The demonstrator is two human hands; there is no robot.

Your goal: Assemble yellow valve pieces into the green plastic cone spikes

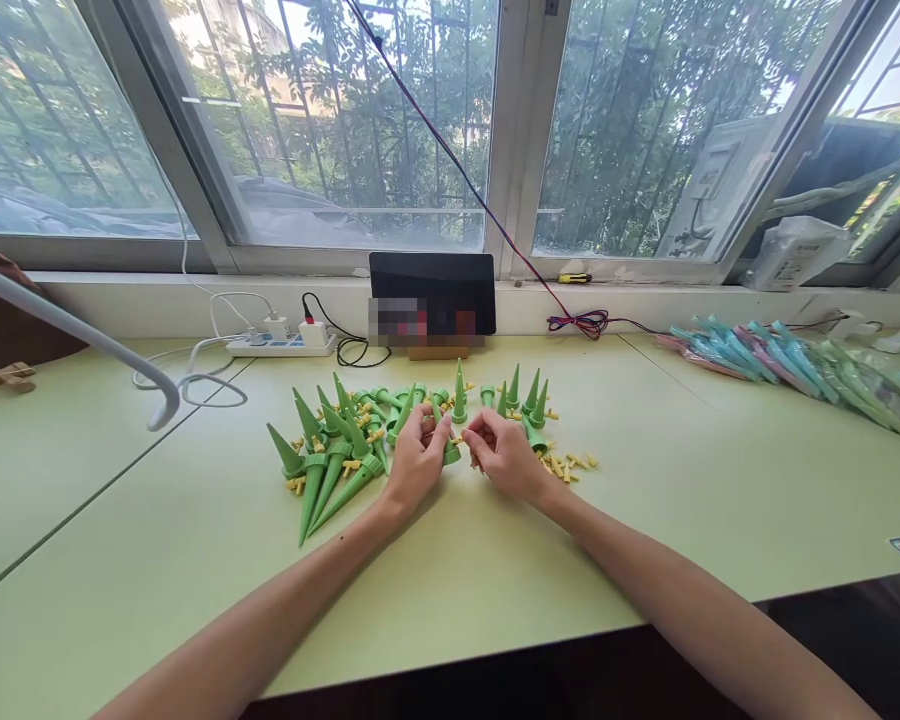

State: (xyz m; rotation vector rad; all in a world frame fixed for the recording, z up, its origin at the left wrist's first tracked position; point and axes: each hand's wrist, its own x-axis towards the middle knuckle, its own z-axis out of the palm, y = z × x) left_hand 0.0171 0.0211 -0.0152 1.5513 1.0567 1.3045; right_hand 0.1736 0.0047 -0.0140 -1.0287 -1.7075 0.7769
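My left hand (418, 458) is closed around a green plastic watering spike (450, 452), its wide collar turned down towards me. At the collar's right side, my right hand (501, 452) pinches a small yellow plastic valve (457, 441). Whether the valve sits in the spike or only touches it, I cannot tell. Left of my hands lies a pile of green spikes (336, 470), many with yellow valves in them. One spike (460, 395) stands point up just beyond my fingers. More spikes (531, 400) stand behind my right hand, with loose yellow valves (568, 466) beside it.
A dark tablet (433, 290) leans at the back of the pale green table (645, 480). A power strip (285, 343) with cables lies back left. A white curved tube (161, 400) reaches in from the left. Several coloured plastic packets (787, 365) lie far right.
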